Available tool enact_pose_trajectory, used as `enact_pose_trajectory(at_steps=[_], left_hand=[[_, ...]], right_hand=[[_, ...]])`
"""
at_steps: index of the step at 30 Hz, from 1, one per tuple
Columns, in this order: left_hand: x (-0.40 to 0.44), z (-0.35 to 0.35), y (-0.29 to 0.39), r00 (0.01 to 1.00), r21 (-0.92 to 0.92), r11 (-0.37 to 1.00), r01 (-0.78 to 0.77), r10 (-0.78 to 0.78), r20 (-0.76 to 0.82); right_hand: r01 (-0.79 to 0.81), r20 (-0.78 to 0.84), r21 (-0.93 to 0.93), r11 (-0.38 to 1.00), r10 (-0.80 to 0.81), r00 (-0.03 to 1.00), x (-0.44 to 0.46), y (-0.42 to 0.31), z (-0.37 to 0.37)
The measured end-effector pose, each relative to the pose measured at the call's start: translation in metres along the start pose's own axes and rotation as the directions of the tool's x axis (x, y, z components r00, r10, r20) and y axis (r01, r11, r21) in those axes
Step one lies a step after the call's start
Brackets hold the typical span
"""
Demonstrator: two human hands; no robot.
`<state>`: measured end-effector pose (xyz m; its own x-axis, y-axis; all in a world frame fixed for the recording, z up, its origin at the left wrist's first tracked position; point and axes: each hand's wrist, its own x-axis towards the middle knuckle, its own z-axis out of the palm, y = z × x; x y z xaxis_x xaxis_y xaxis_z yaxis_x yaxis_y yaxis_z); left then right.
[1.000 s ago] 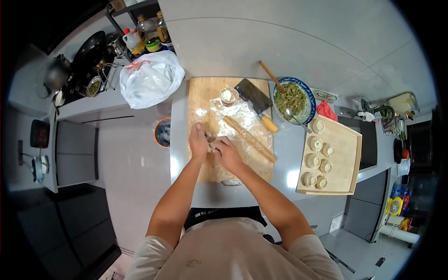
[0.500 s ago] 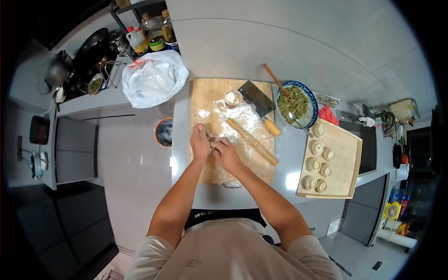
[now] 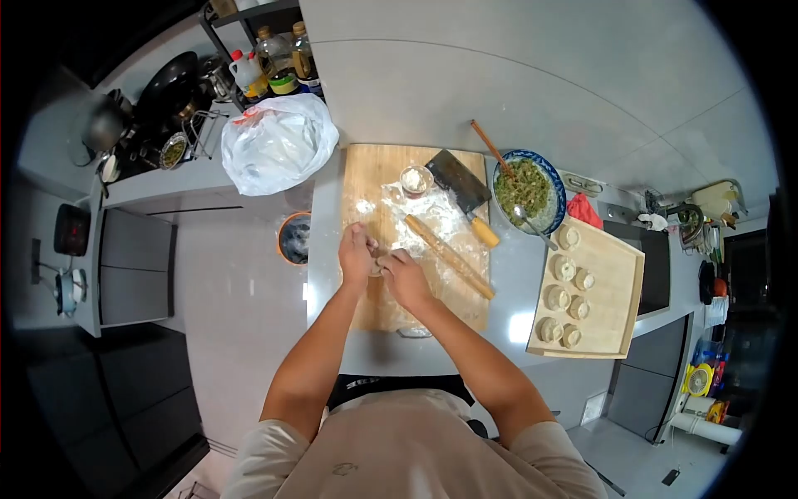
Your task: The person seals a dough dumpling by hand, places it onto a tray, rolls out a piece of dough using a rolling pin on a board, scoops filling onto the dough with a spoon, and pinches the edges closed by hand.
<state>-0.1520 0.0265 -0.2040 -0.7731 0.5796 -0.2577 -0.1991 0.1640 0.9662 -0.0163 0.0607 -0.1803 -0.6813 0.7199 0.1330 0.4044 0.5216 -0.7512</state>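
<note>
Over the left part of a floured wooden board [image 3: 362,179], my left hand [image 3: 357,258] and my right hand [image 3: 405,279] meet with fingers curled. Between them they pinch a small pale piece of dough [image 3: 375,268], mostly covered by the fingers. A rolling pin [image 3: 449,256] lies slantwise on the board, to the right of my hands. Beyond it rest a cleaver [image 3: 459,180] with a yellowish handle and a small bowl of flour [image 3: 415,180]. Loose flour is spread around them.
At the right, a wooden tray [image 3: 611,291] bears several shaped dough pieces [image 3: 557,297]. Behind it stands a blue-rimmed bowl [image 3: 559,179] of green filling with a spoon [image 3: 536,229]. A white plastic bag [image 3: 278,145] sits at the back left, near bottles [image 3: 274,60].
My fingers have shifted slightly around the dough, and a little more of it shows between my hands. The whole view has dropped a touch; the other things stay put.
</note>
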Motion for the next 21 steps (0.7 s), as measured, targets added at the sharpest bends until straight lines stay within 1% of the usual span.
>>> enact_pose_trajectory(at_steps=[1, 2, 3, 4, 5, 6, 7, 8, 9, 10, 11, 12, 13, 14, 15, 16, 17, 18, 19, 20, 21], left_hand=[[-0.010, -0.004, 0.004, 0.999, 0.101, 0.994, -0.029, 0.027, 0.025], [-0.018, -0.008, 0.008, 0.995, 0.238, 0.968, -0.076, 0.056, 0.088], [-0.014, -0.008, 0.002, 0.995, 0.235, 0.969, -0.074, 0.055, 0.086], [-0.009, -0.008, -0.007, 0.969, 0.386, 0.889, -0.245, 0.221, 0.108], [-0.005, -0.009, -0.017, 0.916, 0.522, 0.756, -0.395, 0.369, 0.158], [0.003, -0.008, -0.022, 0.918, 0.523, 0.758, -0.391, 0.363, 0.160], [0.018, -0.005, -0.022, 0.856, 0.630, 0.618, -0.471, 0.494, 0.156], [0.025, -0.002, -0.023, 0.777, 0.723, 0.456, -0.518, 0.605, 0.174], [0.027, 0.000, -0.022, 0.779, 0.723, 0.456, -0.519, 0.600, 0.181], [0.030, 0.003, -0.018, 0.877, 0.677, 0.618, -0.400, 0.472, 0.087], [0.035, 0.005, -0.010, 0.944, 0.606, 0.750, -0.265, 0.330, 0.004], [0.031, 0.009, -0.005, 0.982, 0.387, 0.911, -0.144, 0.179, -0.057], [0.026, 0.008, -0.003, 0.981, 0.388, 0.909, -0.151, 0.186, -0.055], [0.020, 0.007, -0.003, 0.999, 0.189, 0.982, -0.025, 0.033, -0.041], [0.010, 0.003, -0.004, 0.993, -0.013, 0.993, 0.119, -0.119, 0.005], [-0.002, 0.000, -0.007, 0.996, 0.207, 0.975, -0.085, 0.080, 0.032], [-0.005, -0.003, -0.009, 0.996, 0.205, 0.975, -0.084, 0.079, 0.029], [-0.008, -0.004, -0.008, 0.980, 0.305, 0.931, -0.199, 0.189, 0.063], [-0.008, -0.004, -0.010, 0.952, 0.397, 0.865, -0.306, 0.287, 0.108], [-0.006, -0.004, -0.013, 0.955, 0.398, 0.868, -0.296, 0.277, 0.106], [0.003, -0.004, -0.018, 0.888, 0.523, 0.730, -0.440, 0.441, 0.131]], right_hand=[[-0.040, 0.016, 0.204, 0.978, 0.038, 0.999, -0.010, -0.003, -0.003], [-0.080, 0.039, 0.396, 0.915, 0.070, 0.997, -0.014, -0.005, -0.005], [-0.079, 0.042, 0.394, 0.916, 0.068, 0.997, -0.011, -0.005, -0.006], [-0.130, 0.057, 0.326, 0.936, 0.118, 0.991, -0.009, -0.004, -0.005], [-0.184, 0.070, 0.257, 0.949, 0.172, 0.983, -0.007, -0.003, -0.003], [-0.191, 0.072, 0.256, 0.948, 0.178, 0.981, -0.001, 0.001, 0.005], [-0.202, 0.046, 0.133, 0.970, 0.198, 0.979, 0.011, 0.006, 0.016], [-0.221, 0.021, 0.009, 0.975, 0.221, 0.975, 0.016, 0.011, 0.024], [-0.230, 0.021, 0.011, 0.973, 0.229, 0.973, 0.020, 0.013, 0.028], [-0.244, 0.010, 0.016, 0.970, 0.244, 0.970, 0.028, 0.013, 0.029], [-0.248, -0.006, 0.022, 0.969, 0.248, 0.969, 0.036, 0.011, 0.028], [-0.189, -0.022, -0.049, 0.981, 0.189, 0.982, 0.034, 0.007, 0.021], [-0.185, -0.027, -0.047, 0.982, 0.184, 0.983, 0.027, 0.004, 0.013], [-0.052, -0.054, 0.018, 0.998, 0.053, 0.997, 0.016, 0.001, 0.005], [0.079, -0.086, 0.079, 0.994, -0.073, 0.994, 0.005, -0.003, 0.002], [0.079, -0.083, 0.079, 0.994, -0.073, 0.994, -0.003, -0.008, 0.002], [-0.043, -0.075, 0.247, 0.968, 0.063, 0.995, -0.008, -0.011, 0.002], [-0.163, -0.044, 0.402, 0.901, 0.197, 0.979, -0.009, -0.012, 0.001], [-0.167, -0.041, 0.397, 0.902, 0.200, 0.979, -0.007, -0.009, 0.001], [-0.208, -0.008, 0.312, 0.927, 0.221, 0.975, -0.004, -0.006, 0.003], [-0.242, 0.021, 0.226, 0.943, 0.244, 0.970, 0.002, -0.004, 0.007]])
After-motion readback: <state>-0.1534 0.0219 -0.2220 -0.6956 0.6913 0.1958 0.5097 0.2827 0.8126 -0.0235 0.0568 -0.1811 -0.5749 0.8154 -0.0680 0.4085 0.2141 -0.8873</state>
